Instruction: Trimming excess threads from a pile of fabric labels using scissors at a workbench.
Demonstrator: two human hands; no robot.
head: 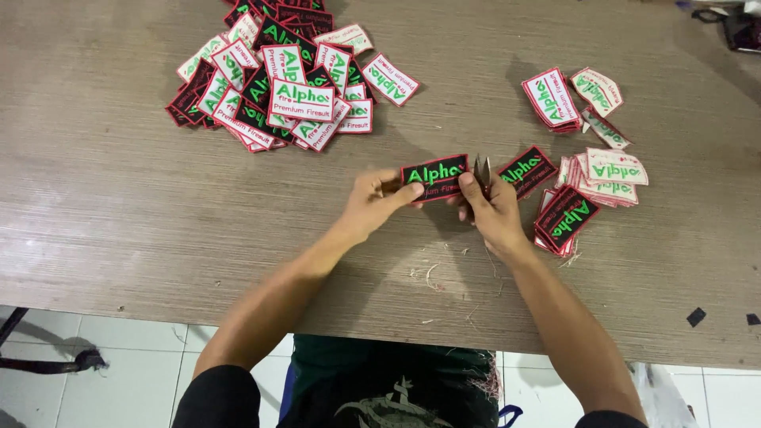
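My left hand (372, 202) pinches the left end of a black embroidered patch (434, 176) with green lettering and a red border, held just above the table. My right hand (490, 208) grips small thread snips (482, 171) whose blades point up at the patch's right edge. A big loose heap of black and white patches (277, 75) lies at the far left of the table. Smaller stacks of patches (587, 190) sit just right of my right hand, and another small stack (555, 99) lies further back.
The wooden table (119, 198) carries thread trimmings (432, 276) under my hands. Its near edge runs along the bottom, with white floor tiles (119, 372) below. A dark object (741, 28) sits at the far right corner.
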